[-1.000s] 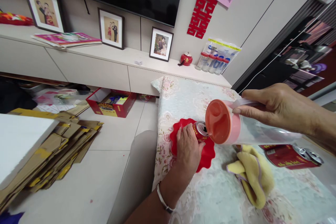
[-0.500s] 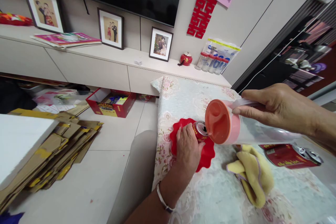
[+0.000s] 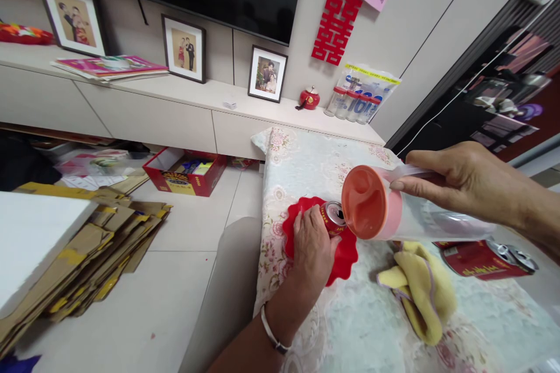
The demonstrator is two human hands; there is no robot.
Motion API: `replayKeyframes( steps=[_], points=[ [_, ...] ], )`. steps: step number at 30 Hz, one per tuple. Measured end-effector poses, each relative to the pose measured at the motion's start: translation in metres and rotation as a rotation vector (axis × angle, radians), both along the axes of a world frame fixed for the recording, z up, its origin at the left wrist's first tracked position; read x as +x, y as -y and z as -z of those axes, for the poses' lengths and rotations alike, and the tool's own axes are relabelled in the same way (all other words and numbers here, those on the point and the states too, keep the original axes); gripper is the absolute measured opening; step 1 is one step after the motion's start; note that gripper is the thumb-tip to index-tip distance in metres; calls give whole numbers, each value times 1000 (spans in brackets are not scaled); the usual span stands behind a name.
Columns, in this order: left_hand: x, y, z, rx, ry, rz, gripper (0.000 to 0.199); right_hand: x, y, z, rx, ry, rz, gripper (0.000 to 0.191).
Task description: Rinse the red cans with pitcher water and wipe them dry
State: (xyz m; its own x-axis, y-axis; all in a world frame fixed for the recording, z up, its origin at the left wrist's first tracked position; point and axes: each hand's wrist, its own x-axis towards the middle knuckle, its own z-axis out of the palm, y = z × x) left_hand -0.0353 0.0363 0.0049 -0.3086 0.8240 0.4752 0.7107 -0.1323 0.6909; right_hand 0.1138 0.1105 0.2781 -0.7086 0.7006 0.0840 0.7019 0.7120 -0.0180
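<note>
My left hand (image 3: pixel 312 247) is wrapped round a red can (image 3: pixel 333 217) with an open top, over a scalloped red mat (image 3: pixel 347 256). From the right, my right hand (image 3: pixel 441 178) grips the handle of a clear pitcher (image 3: pixel 420 215) with an orange lid (image 3: pixel 365 202). The pitcher is tipped nearly on its side, its lid end close beside the can's opening. No stream of liquid can be made out. A crumpled yellow cloth (image 3: pixel 422 291) lies on the table below the pitcher.
Red cans (image 3: pixel 485 259) are at the right on the flowered tablecloth (image 3: pixel 363 326). Beyond the table stands a long cabinet (image 3: pixel 170 108) with framed photos, a red jar (image 3: pixel 309 98) and bagged glass jars (image 3: pixel 350 106). On the floor at left are a red box (image 3: pixel 186 180) and flattened cardboard (image 3: pixel 94 250).
My right hand and the pitcher have shifted very slightly, the lid now turned a little more toward the camera. My left hand keeps its place on the can.
</note>
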Motion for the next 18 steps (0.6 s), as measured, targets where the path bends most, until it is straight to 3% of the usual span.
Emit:
replayKeyframes(
  steps=[8,18],
  points=[
    [-1,1,0,-52,5,11,76,26,-13,19,71,-96,-23,68],
    [2,-2,2,-64,38,-4,76,54,-13,46,71,-269,99,71]
  ],
)
